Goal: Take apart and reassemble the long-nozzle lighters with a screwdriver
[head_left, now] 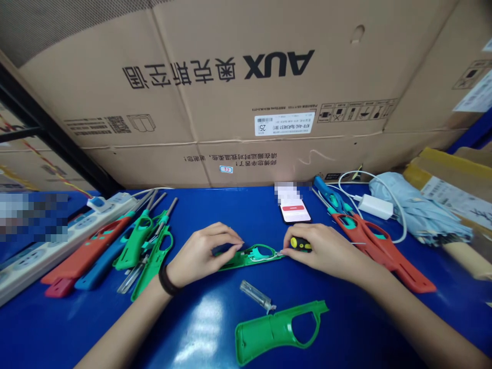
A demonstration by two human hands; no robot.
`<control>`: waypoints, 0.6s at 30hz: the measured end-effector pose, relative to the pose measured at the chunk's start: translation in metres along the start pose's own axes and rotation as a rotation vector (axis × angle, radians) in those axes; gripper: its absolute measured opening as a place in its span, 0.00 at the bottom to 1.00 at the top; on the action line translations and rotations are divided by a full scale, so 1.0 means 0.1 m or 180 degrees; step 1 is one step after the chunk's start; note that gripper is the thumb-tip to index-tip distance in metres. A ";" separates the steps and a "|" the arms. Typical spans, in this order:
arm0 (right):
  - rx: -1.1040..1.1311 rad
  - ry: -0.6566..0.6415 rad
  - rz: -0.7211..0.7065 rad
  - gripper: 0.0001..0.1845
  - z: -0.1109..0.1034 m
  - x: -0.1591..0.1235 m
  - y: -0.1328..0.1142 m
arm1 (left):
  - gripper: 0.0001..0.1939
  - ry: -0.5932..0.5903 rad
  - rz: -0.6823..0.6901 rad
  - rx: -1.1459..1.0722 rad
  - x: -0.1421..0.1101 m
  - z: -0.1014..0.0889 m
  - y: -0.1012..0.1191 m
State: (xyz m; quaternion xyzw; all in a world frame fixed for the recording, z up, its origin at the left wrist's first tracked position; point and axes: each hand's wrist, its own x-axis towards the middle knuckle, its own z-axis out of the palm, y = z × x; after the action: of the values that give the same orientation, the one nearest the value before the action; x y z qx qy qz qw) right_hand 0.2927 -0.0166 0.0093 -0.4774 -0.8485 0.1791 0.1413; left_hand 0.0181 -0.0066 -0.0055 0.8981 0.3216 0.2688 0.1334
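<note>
In the middle of the blue table lies an opened green gas lighter half-shell (234, 264), with a teal trigger (257, 253) and white wires inside. My left hand (205, 251) is closed on its left end, thumb and forefinger nearly together. At the other end, my right hand (321, 251) pinches near the wire ends and keeps a small yellow-and-black screwdriver (300, 244) tucked in its grip. What exactly its fingertips pinch is too small to make out. Closer to me are a clear fuel tank (257, 296) and the other green half-shell (277, 330), its inside facing up.
Several red, blue and green lighters (96, 241) lie left beside a white power strip (77, 230). Red lighters (384, 251) are on the right, near a white charger (375, 207) and a light-blue cloth bundle (413, 202). A phone (295, 211) lies before the large cardboard box (215, 113).
</note>
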 end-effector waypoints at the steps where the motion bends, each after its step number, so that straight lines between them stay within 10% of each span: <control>1: -0.0009 -0.0026 -0.0008 0.03 0.00 0.00 -0.01 | 0.07 -0.0085 -0.0054 0.0051 0.00 0.00 -0.01; 18: 0.0092 -0.0094 -0.0128 0.03 0.09 -0.02 -0.07 | 0.08 -0.0940 0.0077 -0.0230 0.02 0.07 0.33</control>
State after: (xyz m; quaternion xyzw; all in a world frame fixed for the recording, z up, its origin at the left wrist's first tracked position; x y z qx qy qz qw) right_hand 0.2848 -0.0233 0.0042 -0.4554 -0.8573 0.1955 0.1393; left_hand 0.0403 -0.0310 0.0028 0.9263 0.2777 0.1467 0.2082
